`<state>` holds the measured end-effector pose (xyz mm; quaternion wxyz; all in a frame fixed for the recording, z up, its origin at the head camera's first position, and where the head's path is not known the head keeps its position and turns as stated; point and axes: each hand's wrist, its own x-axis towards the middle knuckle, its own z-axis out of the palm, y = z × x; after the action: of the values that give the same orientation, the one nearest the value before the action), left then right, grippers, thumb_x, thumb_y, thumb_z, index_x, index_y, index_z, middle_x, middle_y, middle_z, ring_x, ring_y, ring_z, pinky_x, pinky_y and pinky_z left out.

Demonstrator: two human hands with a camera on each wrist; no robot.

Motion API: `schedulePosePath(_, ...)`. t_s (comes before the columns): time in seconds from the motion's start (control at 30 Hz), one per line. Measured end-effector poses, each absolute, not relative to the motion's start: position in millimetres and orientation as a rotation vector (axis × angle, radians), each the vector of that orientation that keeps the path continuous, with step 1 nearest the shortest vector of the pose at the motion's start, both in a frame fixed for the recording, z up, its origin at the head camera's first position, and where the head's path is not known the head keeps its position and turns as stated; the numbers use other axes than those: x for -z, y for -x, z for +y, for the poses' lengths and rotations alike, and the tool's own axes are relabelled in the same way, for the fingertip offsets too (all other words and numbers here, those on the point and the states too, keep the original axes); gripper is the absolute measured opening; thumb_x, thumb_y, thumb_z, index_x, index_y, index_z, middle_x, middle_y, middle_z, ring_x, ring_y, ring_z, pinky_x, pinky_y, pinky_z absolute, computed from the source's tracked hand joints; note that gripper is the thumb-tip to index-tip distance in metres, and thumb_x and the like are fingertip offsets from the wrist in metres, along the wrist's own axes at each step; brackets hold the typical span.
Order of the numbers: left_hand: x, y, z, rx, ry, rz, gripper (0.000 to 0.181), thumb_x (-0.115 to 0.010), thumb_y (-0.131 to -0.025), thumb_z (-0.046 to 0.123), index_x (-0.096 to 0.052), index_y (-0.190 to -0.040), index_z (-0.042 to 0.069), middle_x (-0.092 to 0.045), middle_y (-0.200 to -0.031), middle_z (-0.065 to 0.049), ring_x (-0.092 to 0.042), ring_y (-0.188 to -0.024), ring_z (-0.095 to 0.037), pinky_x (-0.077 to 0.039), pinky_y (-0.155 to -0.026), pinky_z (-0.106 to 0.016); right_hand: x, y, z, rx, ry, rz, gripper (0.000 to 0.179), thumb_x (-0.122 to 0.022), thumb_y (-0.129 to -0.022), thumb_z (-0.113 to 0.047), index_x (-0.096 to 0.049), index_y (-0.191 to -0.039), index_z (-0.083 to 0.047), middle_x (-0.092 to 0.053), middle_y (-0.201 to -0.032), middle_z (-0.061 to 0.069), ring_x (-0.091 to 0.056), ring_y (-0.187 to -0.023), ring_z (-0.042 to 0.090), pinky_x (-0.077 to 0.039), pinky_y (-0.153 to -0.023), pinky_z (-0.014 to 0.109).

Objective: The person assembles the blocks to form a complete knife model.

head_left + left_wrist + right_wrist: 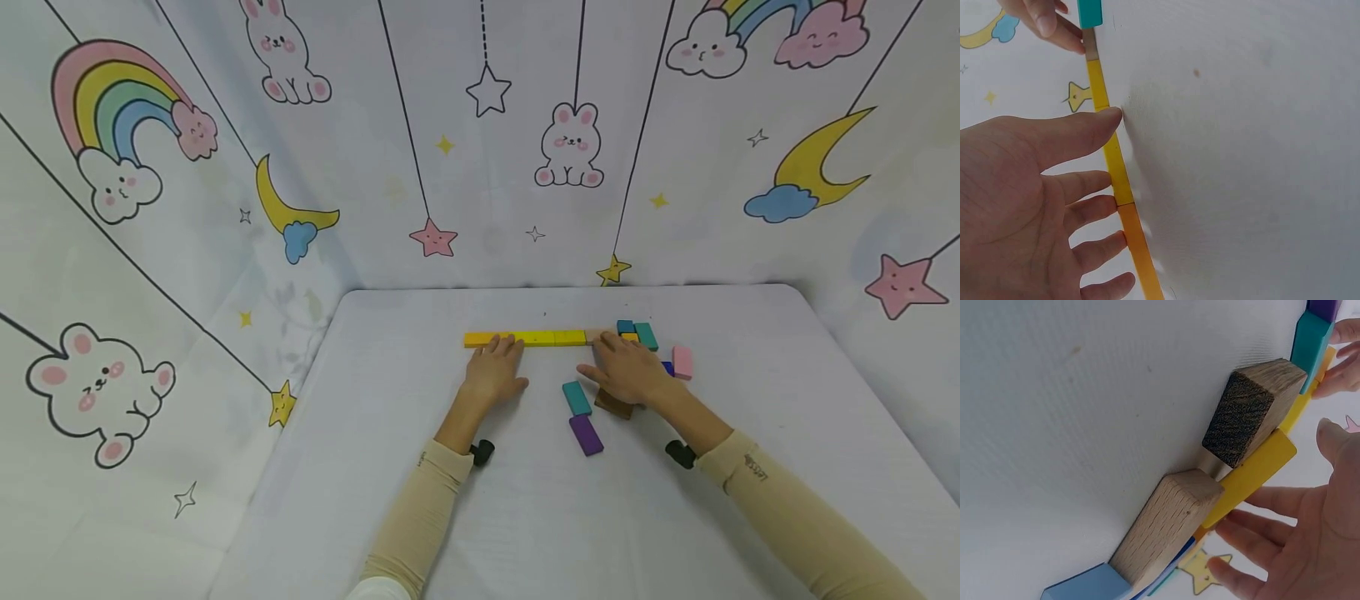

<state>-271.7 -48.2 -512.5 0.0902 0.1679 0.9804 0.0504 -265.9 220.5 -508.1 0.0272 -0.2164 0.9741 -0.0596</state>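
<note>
A straight row of blocks lies across the far part of the table, with an orange block (1140,250) at the left, yellow blocks (558,337) after it and a plain wood block (1090,45) at the right. My left hand (493,371) touches the row with spread, extended fingers, its fingertips along the orange and yellow blocks. The right hand (628,367) reaches the row's right end, fingertips at the plain wood block. Beneath my right palm are a brown block (1244,415), another yellow block (1250,478), a light wood block (1166,528) and a light blue block (1088,587).
A teal block (576,398) and a purple block (586,435) lie between the hands, nearer me. Beyond the right hand are another teal block (647,336), a blue block (625,326) and a pink block (682,362). A patterned cloth (510,167) hangs behind the table.
</note>
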Motion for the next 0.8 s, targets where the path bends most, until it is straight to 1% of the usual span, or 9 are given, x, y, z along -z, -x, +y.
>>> schedulePosePath(0.23,512.5,272.2,-48.3,-0.146,-0.503,2.911,0.077,-0.066,-0.102,0.046,-0.033,-0.165,0.017,-0.029,-0.171,-0.004,-0.021,-0.159,-0.027,-0.022,-0.128,-0.051,507.1,263.9,219.3,0.223,0.654,3.003,0.074,-0.051,-0.108,-0.051,-0.043,-0.155,0.006,-0.042,-0.156,0.031,-0.050,-0.137,0.048,-0.041,-0.114,0.063)
schedulePosePath(0.57,510.1,271.7,-49.0,-0.166,-0.508,2.903,0.077,-0.066,-0.102,0.045,-0.032,-0.165,0.017,-0.028,-0.171,-0.004,-0.021,-0.159,-0.028,-0.022,-0.128,-0.053,507.2,264.3,224.0,0.326,0.616,2.963,0.077,-0.048,-0.108,-0.054,-0.039,-0.157,0.005,-0.037,-0.162,0.028,-0.040,-0.146,0.046,-0.036,-0.117,0.062)
schedulePosePath(0.8,508.2,271.3,-48.7,-0.186,-0.514,2.907,0.076,-0.066,-0.102,0.043,-0.034,-0.165,0.016,-0.030,-0.170,-0.005,-0.022,-0.159,-0.029,-0.023,-0.127,-0.053,501.7,263.9,228.5,0.338,0.617,2.975,0.073,-0.051,-0.108,-0.050,-0.043,-0.153,0.008,-0.038,-0.160,0.030,-0.041,-0.145,0.048,-0.036,-0.116,0.063)
